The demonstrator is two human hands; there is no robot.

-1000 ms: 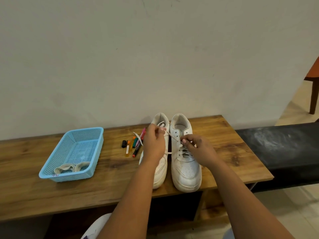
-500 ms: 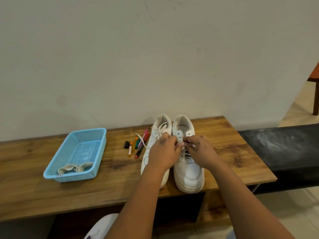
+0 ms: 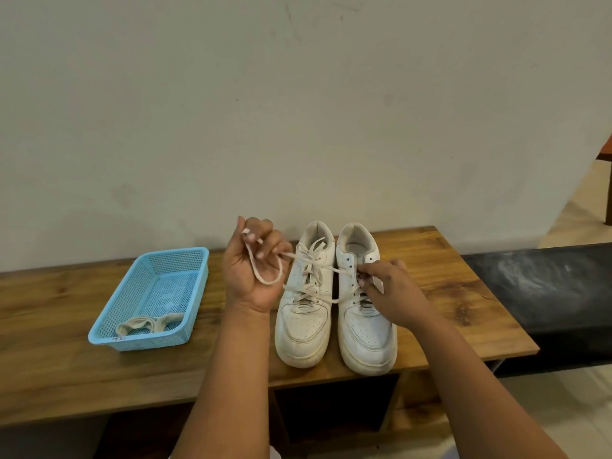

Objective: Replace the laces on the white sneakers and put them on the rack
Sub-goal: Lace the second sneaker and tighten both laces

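From the head camera, your left hand (image 3: 253,265) is raised just left of the two sneakers, palm turned toward you, its fingers curled and pinching a white lace (image 3: 265,276) that droops in a loop below the fingers. That lace runs rightward across the left sneaker (image 3: 306,303) to an eyelet of the right sneaker (image 3: 366,329). Your right hand (image 3: 392,293) rests on the right sneaker at its eyelets, fingertips drawn together and pinching at the lace there; exactly which strand they hold is hard to tell.

Both sneakers stand side by side, touching, toes toward you, near the front edge of a wooden bench (image 3: 66,376). The left sneaker is laced in crossings; the right one has lacing only in its lower eyelets.

Well left of the sneakers sits a blue mesh basket (image 3: 195,286), with pale laces (image 3: 149,324) bunched at its near end; how many cannot be told. Behind the sneakers rises a plain pale wall (image 3: 298,111). Right of the sneakers, beyond the bench end, lies a dark slab (image 3: 546,293), and past it pale floor tiles (image 3: 576,210).

Count: two sneakers, one basket, two hands.
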